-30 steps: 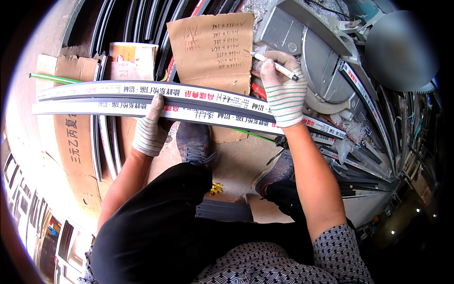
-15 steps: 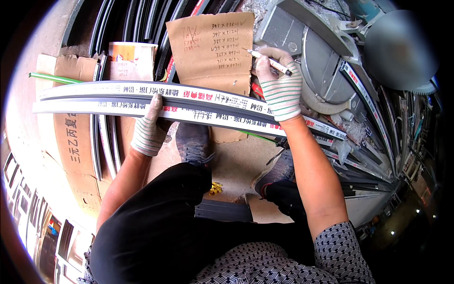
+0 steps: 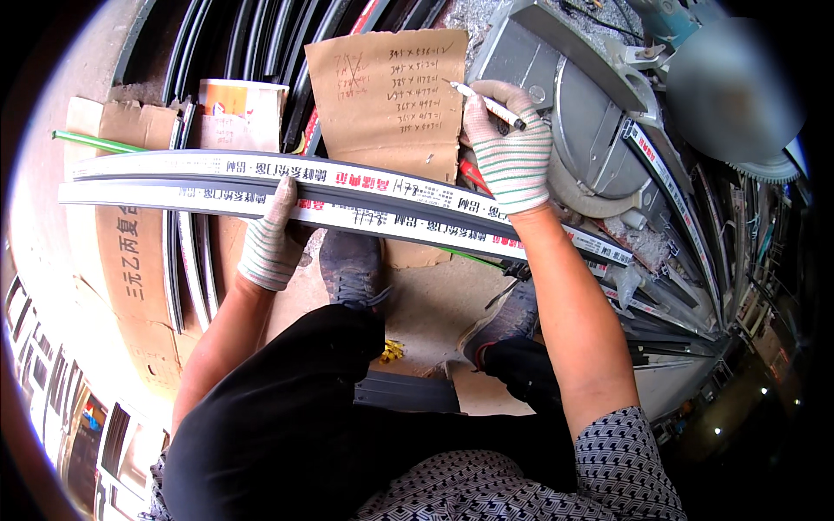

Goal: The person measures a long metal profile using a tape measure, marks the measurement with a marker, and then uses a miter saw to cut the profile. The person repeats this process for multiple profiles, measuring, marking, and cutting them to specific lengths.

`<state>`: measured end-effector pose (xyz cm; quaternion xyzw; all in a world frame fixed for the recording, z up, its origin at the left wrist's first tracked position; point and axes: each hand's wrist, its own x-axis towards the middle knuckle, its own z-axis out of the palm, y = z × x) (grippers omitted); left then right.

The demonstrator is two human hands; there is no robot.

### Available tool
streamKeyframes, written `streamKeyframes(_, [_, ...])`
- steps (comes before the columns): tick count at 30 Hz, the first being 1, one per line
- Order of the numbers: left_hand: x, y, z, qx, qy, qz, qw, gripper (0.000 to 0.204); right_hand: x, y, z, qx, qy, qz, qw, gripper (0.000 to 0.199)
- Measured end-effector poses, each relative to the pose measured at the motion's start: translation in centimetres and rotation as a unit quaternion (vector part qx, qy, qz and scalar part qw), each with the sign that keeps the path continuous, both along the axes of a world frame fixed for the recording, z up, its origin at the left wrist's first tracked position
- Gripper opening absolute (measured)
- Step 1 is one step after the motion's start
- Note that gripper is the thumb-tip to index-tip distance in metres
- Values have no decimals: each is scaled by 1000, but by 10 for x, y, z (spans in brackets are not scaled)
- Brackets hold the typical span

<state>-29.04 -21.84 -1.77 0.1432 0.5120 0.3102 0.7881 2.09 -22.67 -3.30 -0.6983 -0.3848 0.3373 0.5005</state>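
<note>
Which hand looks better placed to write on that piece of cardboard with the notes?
Probably the right hand: it holds the pen with the tip at the cardboard sheet. The left hand rests on the long profile strip, steadying it.

The right hand (image 3: 508,152) lifted its pen (image 3: 486,104) to the cardboard (image 3: 387,95).

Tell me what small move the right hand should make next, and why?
Probably lower the pen tip onto the cardboard: the right hand holds it at the card's edge beside the handwritten list, while the left hand steadies the profile.
</note>
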Motion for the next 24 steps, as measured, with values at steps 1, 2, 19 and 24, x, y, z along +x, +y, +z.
streamKeyframes(1, [0,0,0,0,1,0,1000,37,0,0,-1,-1,-6,-1,1000,15])
streamKeyframes(2, [0,0,0,0,1,3,1000,37,-1,0,-2,-3,-11,-2,1000,15])
streamKeyframes(19, [0,0,-1,0,7,6,1000,36,-2,4,3,5,-131,29,991,17])
streamKeyframes(24, [0,0,-2,0,10,5,1000,36,-1,7,-1,10,-182,48,982,18])
